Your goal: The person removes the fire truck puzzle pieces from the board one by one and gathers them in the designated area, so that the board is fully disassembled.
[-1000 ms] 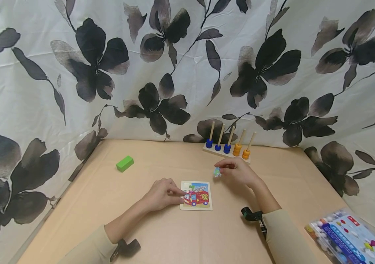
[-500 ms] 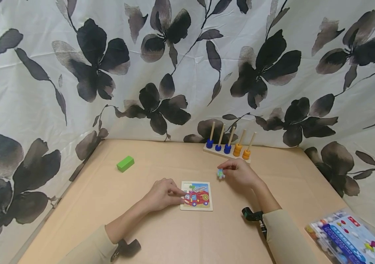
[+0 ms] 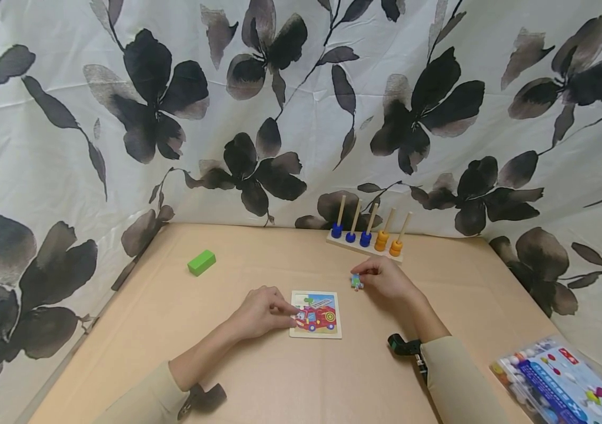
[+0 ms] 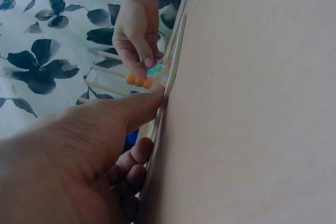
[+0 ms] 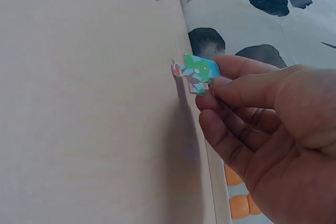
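Observation:
My right hand pinches a small jigsaw puzzle piece between thumb and fingertips. The piece is green and light blue with a bit of red, and it is held tilted just above the table, right of the board. In front of me a square jigsaw puzzle with a red fire engine picture lies flat in a pale frame. My left hand holds its left edge with thumb and fingers, partly covering the picture there. The left wrist view shows the left thumb at the board's edge and the other fingers curled.
Behind the right hand stands a pegged counting rack with blue and orange beads. A green block lies at the back left. A clear case with a blue printed cover is at the right front. A floral curtain hangs behind the table.
My right hand has shifted slightly right with the puzzle piece, away from the board, and the piece has turned a little. The left hand and the board have stayed in place.

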`<state>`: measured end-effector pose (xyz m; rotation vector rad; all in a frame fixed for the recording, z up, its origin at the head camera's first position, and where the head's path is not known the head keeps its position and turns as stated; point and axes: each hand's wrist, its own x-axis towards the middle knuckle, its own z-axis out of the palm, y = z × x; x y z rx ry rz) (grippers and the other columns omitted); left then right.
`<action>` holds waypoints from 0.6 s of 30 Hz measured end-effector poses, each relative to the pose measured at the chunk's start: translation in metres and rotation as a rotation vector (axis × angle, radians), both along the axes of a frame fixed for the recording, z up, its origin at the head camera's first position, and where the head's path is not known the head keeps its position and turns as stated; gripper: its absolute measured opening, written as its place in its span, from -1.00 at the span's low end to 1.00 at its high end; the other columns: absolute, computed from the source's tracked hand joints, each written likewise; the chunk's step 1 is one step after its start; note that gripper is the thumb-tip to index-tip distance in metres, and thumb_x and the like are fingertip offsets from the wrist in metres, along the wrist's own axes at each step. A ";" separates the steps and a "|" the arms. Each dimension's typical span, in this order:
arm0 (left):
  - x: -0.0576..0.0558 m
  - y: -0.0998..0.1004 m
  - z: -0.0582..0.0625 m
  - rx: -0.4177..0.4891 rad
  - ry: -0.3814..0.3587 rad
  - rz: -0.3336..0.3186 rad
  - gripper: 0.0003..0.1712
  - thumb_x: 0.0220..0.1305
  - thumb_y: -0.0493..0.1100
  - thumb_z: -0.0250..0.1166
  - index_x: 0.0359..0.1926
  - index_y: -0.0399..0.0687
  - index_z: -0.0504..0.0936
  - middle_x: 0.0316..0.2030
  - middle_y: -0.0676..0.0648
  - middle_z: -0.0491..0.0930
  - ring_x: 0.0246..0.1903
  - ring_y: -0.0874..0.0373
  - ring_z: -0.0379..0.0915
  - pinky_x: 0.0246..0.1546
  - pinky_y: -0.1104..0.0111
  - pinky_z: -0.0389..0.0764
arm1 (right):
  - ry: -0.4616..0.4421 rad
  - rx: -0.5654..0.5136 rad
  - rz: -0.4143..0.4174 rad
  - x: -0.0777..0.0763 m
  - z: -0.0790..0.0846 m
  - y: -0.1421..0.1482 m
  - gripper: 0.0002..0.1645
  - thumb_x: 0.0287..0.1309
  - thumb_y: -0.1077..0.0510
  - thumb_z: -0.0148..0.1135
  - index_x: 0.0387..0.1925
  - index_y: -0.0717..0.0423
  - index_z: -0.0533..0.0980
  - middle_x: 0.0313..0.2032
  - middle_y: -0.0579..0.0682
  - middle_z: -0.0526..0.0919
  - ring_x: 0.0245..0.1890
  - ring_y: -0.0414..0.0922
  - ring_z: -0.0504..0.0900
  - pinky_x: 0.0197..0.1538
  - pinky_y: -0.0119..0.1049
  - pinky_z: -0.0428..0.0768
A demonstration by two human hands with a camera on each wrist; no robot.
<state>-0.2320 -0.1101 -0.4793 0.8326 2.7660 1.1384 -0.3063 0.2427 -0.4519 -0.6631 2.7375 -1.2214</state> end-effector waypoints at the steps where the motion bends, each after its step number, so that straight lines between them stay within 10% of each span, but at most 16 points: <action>1: 0.000 0.000 0.000 -0.001 -0.001 0.000 -0.75 0.15 0.07 0.58 -0.13 0.22 0.88 -0.32 0.19 0.64 -0.25 0.20 0.44 -0.20 0.30 0.32 | 0.002 0.004 -0.004 0.000 0.000 0.000 -0.75 0.33 0.40 0.28 -0.03 0.24 0.74 -0.12 0.10 0.78 -0.27 -0.12 0.56 -0.24 -0.43 0.56; 18: 0.001 0.001 0.002 0.007 -0.014 0.006 -0.74 0.16 0.05 0.58 -0.12 0.18 0.88 -0.31 0.16 0.64 -0.25 0.17 0.43 -0.25 0.32 0.34 | 0.097 0.021 0.039 -0.006 -0.016 0.003 -0.77 0.29 0.43 0.29 -0.11 0.23 0.77 -0.16 0.10 0.82 -0.15 -0.06 0.68 -0.17 -0.43 0.58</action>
